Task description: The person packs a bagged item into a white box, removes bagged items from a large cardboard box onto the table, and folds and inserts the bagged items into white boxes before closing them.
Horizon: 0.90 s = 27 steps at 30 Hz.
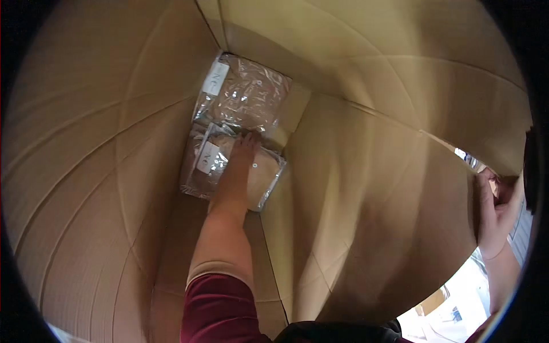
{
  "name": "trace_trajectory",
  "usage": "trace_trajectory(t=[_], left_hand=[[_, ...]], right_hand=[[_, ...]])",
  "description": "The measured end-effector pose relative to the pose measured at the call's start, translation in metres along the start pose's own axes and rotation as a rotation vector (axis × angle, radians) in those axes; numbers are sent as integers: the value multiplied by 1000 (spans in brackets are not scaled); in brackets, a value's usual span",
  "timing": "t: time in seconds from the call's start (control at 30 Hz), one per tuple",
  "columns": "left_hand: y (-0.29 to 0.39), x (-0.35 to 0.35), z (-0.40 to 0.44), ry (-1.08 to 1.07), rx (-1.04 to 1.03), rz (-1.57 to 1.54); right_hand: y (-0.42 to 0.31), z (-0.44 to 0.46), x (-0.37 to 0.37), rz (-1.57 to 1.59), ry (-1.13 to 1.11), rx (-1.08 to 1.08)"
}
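Observation:
My left hand (246, 147) reaches deep into a tall cardboard box (366, 211). Its fingers curl at the upper edge of a clear plastic bag (266, 171) holding something flat and tan, with a white label on its left side; the fingertips are partly hidden. This bag lies over another clear bag, which shows at its left. Further up in the corner sits a similar clear bag (251, 94) with a white label. At the far right, my right hand (496, 200) grips the edge of the box wall, fingers partly out of sight.
High cardboard walls surround my left arm, with the left wall (86, 171) close by. The right wall bends inward. A tan cardboard piece (295, 106) shows beside the upper bag. Outside the box, at the lower right, are bright white surfaces (457, 311).

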<state>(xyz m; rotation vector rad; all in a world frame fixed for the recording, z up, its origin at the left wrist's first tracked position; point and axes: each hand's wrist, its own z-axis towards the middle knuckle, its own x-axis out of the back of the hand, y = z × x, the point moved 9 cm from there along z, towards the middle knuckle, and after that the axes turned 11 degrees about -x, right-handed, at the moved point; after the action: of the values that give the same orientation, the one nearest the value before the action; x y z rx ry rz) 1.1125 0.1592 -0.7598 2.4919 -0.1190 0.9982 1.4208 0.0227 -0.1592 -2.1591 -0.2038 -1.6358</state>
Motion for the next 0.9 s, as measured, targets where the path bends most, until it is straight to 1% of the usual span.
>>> trace_trajectory(t=[0.03, 0.07, 0.1, 0.17, 0.2, 0.27, 0.37, 0.47, 0.53, 0.6, 0.67, 0.77, 0.83, 0.9], left_hand=[[-1, -2, -2, 72, -24, 47], [6, -13, 0, 20, -40, 12], [10, -3, -9, -34, -52, -19], [11, -21, -16, -98, 33, -170], [13, -29, -20, -126, 79, -242], [28, -23, -55, -382, 122, -294], [43, -12, -89, -459, 79, -254], [44, 13, -95, -195, -12, -2], [44, -12, -85, -258, 8, -113], [49, -13, -85, -350, 33, -209], [60, -9, -90, -475, 56, -288], [80, -2, -101, -491, -53, -269], [86, 13, -106, -437, -57, -335], [92, 35, -119, -408, -13, -388]], right_hand=[[8, -1, 4, -87, -28, -19], [12, -2, 2, -169, -63, -35], [9, -1, -2, 75, -26, -126], [20, 0, 1, 11, -44, -160], [24, 0, 1, 35, -50, -189], [33, 0, -1, 83, -61, -248], [43, -2, -1, 98, -70, -273], [46, -3, 3, 73, -44, -235], [46, -4, 1, 100, -28, -245], [49, -5, 0, 100, -57, -275], [44, -2, 0, 104, -66, -253], [36, 2, -1, 112, -23, -168], [35, 2, -1, 105, -24, -154], [22, 5, -5, 111, -31, -120]])
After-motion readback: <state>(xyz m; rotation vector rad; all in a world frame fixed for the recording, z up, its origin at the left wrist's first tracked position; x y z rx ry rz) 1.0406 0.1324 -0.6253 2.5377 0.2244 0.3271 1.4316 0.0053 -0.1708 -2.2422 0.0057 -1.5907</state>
